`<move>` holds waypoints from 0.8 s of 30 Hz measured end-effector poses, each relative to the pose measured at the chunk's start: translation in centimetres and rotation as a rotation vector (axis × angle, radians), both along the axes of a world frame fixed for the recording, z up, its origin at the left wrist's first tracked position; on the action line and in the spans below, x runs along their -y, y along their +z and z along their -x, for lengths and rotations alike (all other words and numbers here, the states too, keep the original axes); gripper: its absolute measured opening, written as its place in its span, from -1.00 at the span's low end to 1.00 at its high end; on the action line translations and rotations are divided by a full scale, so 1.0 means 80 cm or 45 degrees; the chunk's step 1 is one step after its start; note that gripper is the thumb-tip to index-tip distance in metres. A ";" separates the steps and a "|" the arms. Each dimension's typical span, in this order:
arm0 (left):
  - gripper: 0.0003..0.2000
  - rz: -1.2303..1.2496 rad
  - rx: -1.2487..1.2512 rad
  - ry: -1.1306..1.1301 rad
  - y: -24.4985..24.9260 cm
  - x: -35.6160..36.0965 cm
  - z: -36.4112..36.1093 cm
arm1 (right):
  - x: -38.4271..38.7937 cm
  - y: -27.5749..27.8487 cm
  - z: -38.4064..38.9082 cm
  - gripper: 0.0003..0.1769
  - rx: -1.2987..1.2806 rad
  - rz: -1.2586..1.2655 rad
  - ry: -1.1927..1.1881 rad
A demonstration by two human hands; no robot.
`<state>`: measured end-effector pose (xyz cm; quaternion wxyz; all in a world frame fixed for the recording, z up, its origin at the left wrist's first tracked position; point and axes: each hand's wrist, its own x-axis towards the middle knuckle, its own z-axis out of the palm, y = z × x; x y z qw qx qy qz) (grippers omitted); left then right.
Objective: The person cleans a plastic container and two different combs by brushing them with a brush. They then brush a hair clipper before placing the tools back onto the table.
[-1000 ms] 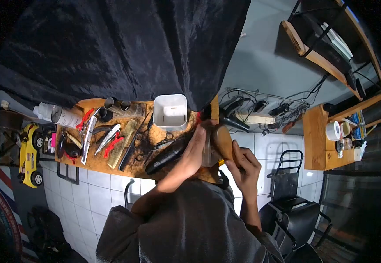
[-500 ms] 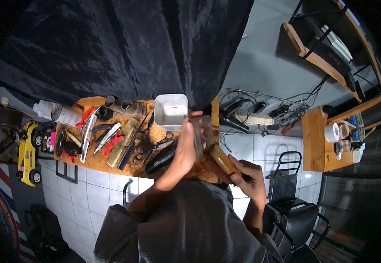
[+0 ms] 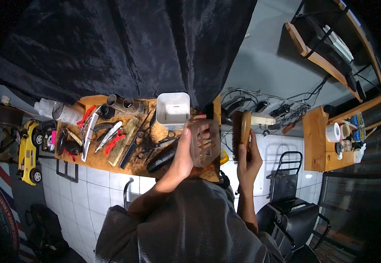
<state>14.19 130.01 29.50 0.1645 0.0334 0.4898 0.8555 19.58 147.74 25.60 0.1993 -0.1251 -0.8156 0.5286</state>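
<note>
My left hand is wrapped round a clear plastic container, held above the right end of the wooden table. Through its walls my fingers show. To its right, my right hand grips a wooden-backed brush upright, its dark bristles facing the container. Brush and container are apart. A white square tub stands open on the table just beyond my left hand. Beside my left wrist lies a black hair clipper, with scissors and a black comb near it.
Several barber tools, red clips and a white comb among them, lie on the hair-strewn wooden table. A black cloth hangs behind. Clippers and cables hang on the wall at right. A black chair stands at lower right.
My right hand has lifted the brush up and right, away from the container, and turned it upright. My left hand keeps the container in nearly the same place, its side now turned more toward me.
</note>
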 end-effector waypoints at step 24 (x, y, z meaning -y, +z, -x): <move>-0.15 1.475 -1.092 0.233 0.060 0.104 0.091 | 0.091 0.075 0.116 -0.67 0.291 0.804 0.573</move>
